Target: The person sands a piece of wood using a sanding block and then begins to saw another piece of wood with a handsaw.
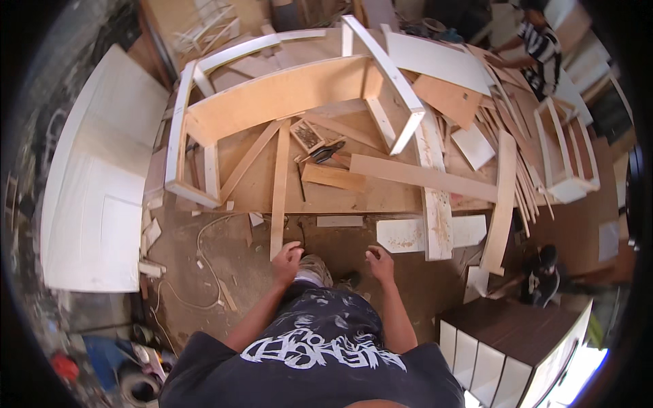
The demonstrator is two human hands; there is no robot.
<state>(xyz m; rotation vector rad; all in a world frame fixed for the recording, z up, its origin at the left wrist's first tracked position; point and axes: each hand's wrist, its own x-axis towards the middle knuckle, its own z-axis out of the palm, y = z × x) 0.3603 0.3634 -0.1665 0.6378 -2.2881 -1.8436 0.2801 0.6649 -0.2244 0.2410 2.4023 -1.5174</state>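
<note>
Both my hands are in front of my body, just off the near edge of the table. My left hand (pixel 288 256) has its fingers curled, beside the lower end of a long wooden strip (pixel 280 183) that juts over the edge. Whether it touches the strip I cannot tell. To the right, apart from it, my right hand (pixel 380 262) is bent with its fingers closed. If either holds something small, it does not show. On the table beyond lie pliers (pixel 329 151), a short wood block (pixel 333 177) and a small box of fasteners (pixel 307 135).
A large white-edged wooden frame (pixel 286 88) spans the worktable (pixel 258 197). A long board (pixel 422 178) crosses a paint-marked plank (pixel 437 217). A co-worker (pixel 541 51) stands at the far right; another person (pixel 544 272) is lower right, near a dark-topped cabinet (pixel 517 330). A cord (pixel 202 251) trails across the floor.
</note>
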